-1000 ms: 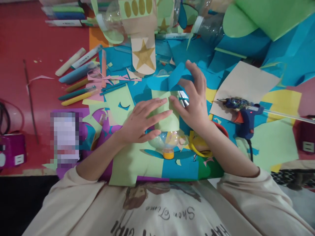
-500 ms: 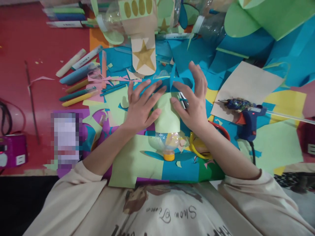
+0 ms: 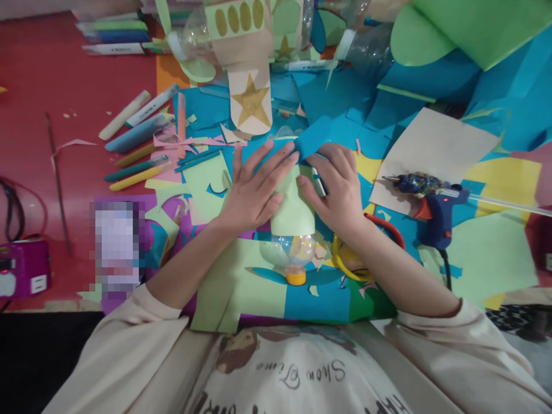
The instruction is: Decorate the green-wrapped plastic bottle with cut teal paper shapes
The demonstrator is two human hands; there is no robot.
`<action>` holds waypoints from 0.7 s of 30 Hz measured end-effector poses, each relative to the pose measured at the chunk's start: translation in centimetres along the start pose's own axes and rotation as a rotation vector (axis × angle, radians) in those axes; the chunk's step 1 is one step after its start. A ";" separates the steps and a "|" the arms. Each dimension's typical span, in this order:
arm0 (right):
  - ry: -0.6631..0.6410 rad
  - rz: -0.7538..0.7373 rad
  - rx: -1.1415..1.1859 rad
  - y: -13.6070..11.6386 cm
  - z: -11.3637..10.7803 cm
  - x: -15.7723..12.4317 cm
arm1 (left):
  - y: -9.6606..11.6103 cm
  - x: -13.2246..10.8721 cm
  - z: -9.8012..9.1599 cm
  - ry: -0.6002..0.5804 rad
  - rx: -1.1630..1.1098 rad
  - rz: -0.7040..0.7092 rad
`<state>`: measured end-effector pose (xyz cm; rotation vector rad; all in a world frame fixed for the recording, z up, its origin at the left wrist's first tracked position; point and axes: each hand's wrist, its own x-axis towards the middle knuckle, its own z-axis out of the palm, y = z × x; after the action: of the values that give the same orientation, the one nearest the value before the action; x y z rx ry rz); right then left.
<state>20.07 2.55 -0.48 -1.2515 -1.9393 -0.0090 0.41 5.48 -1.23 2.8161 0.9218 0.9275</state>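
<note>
- Two hands press a blue strip [image 3: 311, 140] onto a bottle [image 3: 292, 215].
- Left hand [image 3: 254, 192]: fingers flat, released.
- Right hand [image 3: 338, 187]: fingers curled, pinching the strip.
- Glue gun [image 3: 433, 207] lies near, right.

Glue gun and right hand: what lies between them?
In the head view, between the blue glue gun and the right hand lie yellow paper and the near corner of a beige sheet.
</note>
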 end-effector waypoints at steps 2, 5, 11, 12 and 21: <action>0.008 -0.015 0.034 -0.1 0.0 0.0 | 0.1 0.2 0.1 0.033 -0.013 0.039; 0.017 -0.014 0.048 -0.1 -0.1 0.0 | 0.2 0.3 0.1 0.034 -0.017 0.023; -0.008 0.019 0.013 -0.1 0.0 -0.1 | 0.4 0.1 0.1 0.022 0.051 -0.019; -0.020 0.037 -0.010 -0.1 -0.1 -0.1 | 0.4 0.1 0.2 0.030 0.060 -0.040; -0.070 0.050 -0.085 -0.1 -0.2 -0.2 | 0.5 -0.2 0.2 0.003 0.007 -0.168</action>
<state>20.11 2.31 -0.43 -1.3720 -1.9848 -0.0228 0.68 4.99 -1.38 2.6920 1.1427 0.9089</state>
